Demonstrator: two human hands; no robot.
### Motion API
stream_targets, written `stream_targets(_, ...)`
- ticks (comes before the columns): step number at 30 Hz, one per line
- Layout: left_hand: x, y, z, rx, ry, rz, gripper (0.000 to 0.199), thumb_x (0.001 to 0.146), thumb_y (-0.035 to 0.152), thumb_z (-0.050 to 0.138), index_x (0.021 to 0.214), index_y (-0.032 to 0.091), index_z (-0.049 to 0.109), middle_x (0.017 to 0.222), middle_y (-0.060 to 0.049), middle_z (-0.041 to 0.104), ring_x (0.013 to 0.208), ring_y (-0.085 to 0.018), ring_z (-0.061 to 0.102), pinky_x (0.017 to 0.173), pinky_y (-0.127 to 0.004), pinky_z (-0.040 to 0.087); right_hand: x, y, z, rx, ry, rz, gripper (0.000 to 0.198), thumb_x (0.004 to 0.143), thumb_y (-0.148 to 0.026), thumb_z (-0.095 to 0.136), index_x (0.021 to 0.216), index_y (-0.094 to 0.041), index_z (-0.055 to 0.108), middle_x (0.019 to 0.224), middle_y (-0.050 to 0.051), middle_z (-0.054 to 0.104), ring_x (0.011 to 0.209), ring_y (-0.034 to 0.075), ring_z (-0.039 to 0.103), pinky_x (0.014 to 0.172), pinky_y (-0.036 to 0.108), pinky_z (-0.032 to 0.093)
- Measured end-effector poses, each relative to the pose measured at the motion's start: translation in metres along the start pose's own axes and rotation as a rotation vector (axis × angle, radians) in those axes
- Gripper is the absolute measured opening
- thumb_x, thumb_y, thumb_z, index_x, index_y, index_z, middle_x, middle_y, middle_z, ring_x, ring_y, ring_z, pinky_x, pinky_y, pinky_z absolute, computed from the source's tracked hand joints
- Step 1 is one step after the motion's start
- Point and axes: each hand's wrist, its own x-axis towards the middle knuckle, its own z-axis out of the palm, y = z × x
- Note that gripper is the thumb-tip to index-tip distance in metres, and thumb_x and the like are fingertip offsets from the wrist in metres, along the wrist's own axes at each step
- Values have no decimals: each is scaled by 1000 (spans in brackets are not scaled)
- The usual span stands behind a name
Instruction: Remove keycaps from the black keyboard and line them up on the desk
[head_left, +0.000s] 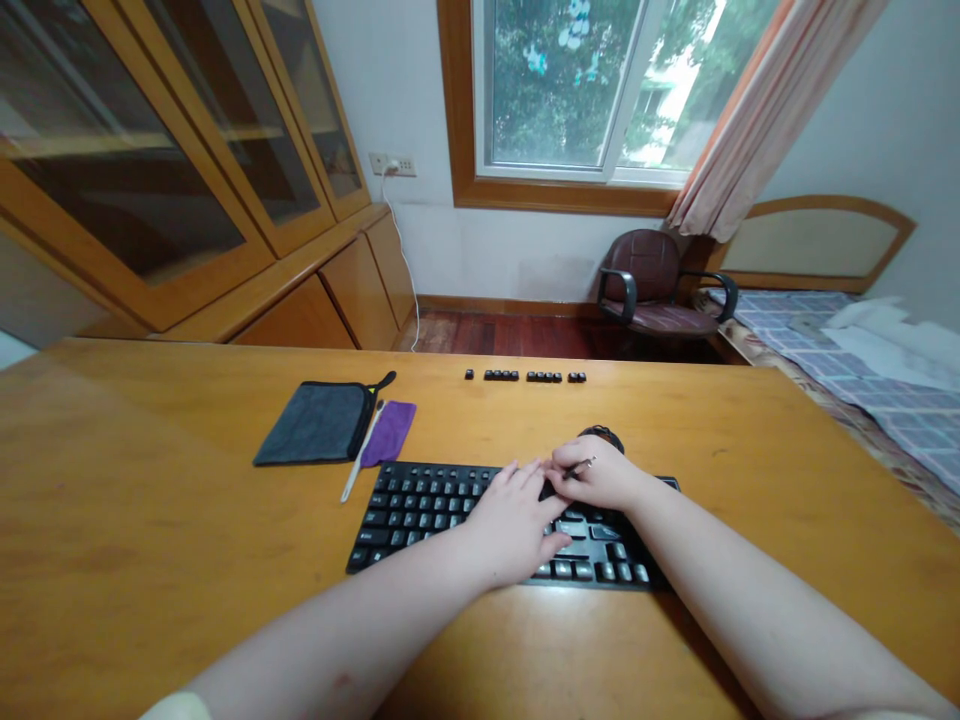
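Note:
A black keyboard [420, 520] lies on the desk in front of me, partly covered by both hands. My left hand [517, 525] rests flat across its middle, fingers stretched toward the far edge. Close beside those fingertips, my right hand [596, 472] is closed around a thin dark tool [577, 468] with a small metallic end; its exact kind cannot be made out. The tool's other end is hidden by my fingers near the keyboard's top rows. Several loose black keycaps [501, 375] stand in a row along the desk's far edge.
Left of the keyboard lie a folded grey cloth [315, 422], a purple cloth [388, 432] and a pale toothbrush-like stick [361, 455]. A dark rounded object [604, 436] sits behind my right hand. Beyond the wooden desk [187, 520] stands an armchair [649, 280].

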Motion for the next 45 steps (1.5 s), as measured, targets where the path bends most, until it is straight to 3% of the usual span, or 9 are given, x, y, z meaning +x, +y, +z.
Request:
stream_targets(7,1,0,-1,-9,-18,-9,53,82,49,51,129,26,46,139,-13,41,129,-31,35,105,-53,24,-1,1,3,100,63,-4,23,75,-24,53,54,-19,50,50,-2,47,48,10,40,52,23,32)
stream_targets(11,1,-1,2,-15,-10,-8,55,83,51,47,134,30,40,144,-12,34,132,-30,31,106,-53,22,-2,3,1,376,437,153,34,79,-27,49,49,-20,35,48,-4,36,47,10,36,49,24,31)
stream_targets(13,1,-2,3,-17,-6,-9,54,84,52,45,134,31,39,144,-11,34,132,-30,31,106,-52,22,-2,4,-1,468,549,210,36,79,-28,50,49,-20,33,48,-4,35,48,11,36,50,24,32)
stream_targets(20,1,0,-7,-74,7,-22,51,83,49,50,129,28,45,141,-12,39,130,-30,34,106,-51,24,1,9,-3,487,496,181,36,79,-31,54,50,-19,37,50,-4,38,49,10,36,50,25,32)
stream_targets(24,3,0,-10,-212,79,-154,38,81,37,55,116,20,53,123,-10,55,116,-25,49,102,-44,33,2,10,-3,499,458,177,37,79,-35,56,50,-18,40,48,-4,39,48,9,36,49,24,31)
stream_targets(28,6,-3,-10,-387,191,-295,42,81,32,56,119,19,47,116,-7,59,106,-22,54,93,-37,42,1,6,-4,554,277,93,30,78,-37,59,59,-16,51,52,-3,45,49,9,39,48,22,33)
stream_targets(33,7,-5,-12,-439,180,-265,24,84,29,51,106,21,56,102,-5,64,96,-21,58,84,-34,44,0,-1,0,558,107,52,23,80,-36,60,74,-14,58,59,-2,53,53,9,45,51,20,37)
stream_targets(36,7,-4,-13,-445,192,-254,19,86,28,47,99,21,59,97,-4,65,91,-21,59,81,-33,45,1,-1,2,534,90,47,23,79,-36,61,73,-14,58,60,-1,54,54,9,47,52,20,38)
stream_targets(45,9,-7,-13,-501,267,-309,23,84,21,51,104,20,61,103,-5,66,97,-20,59,87,-33,44,0,3,-4,504,86,-18,28,80,-42,59,76,-14,61,66,2,60,59,11,53,56,22,41)
